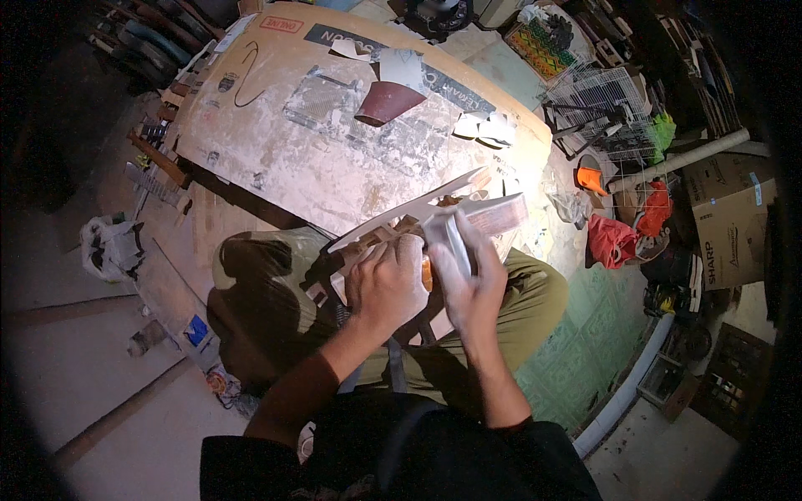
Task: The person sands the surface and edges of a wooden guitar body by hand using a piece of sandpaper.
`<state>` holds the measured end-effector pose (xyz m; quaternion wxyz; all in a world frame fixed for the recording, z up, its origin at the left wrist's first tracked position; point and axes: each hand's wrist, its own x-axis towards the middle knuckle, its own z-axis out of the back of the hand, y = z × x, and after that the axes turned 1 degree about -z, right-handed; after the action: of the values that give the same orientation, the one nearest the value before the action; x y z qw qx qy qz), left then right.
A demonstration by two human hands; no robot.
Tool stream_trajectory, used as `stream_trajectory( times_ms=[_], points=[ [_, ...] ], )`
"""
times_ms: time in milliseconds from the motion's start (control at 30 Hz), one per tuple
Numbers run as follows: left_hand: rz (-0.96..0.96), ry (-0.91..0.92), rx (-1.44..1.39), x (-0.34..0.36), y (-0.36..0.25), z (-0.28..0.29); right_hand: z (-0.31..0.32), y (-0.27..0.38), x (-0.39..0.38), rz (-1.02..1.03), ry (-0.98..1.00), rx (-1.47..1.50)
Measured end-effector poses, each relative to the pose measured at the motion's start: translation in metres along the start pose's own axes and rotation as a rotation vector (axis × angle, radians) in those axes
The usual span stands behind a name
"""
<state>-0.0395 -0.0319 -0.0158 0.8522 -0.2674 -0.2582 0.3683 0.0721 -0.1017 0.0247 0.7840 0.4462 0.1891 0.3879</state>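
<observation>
Grips a grey pad in the fingers of the right hand; clasps a pale piece in the curled fingers of the left hand, over the lap, by the near edge of the cardboard.

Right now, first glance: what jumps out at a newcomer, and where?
A large, pale-smeared tan cardboard sheet fills the upper middle, bearing a dark-red curved piece. Centre: the dusty left hand and right hand, close together. Off right: a crumpled red bundle.
</observation>
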Motion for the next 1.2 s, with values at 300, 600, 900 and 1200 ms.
stream_trajectory(
  times_ms=[300, 600, 900, 1200],
  points=[
    [0.019, 0.067, 0.008, 0.002, -0.002, 0.001, 0.014, -0.003, -0.045, -0.015, -0.077, 0.025],
    [0.037, 0.057, -0.016, -0.005, 0.000, -0.007, 0.019, -0.001, -0.065, 0.084, -0.098, -0.071],
    [-0.026, -0.010, -0.030, -0.011, -0.011, -0.012, 0.022, -0.010, -0.052, 0.034, -0.099, -0.014],
    [-0.025, -0.001, 0.016, -0.017, -0.017, -0.007, 0.012, -0.019, -0.019, -0.034, -0.065, -0.005]
  ],
)
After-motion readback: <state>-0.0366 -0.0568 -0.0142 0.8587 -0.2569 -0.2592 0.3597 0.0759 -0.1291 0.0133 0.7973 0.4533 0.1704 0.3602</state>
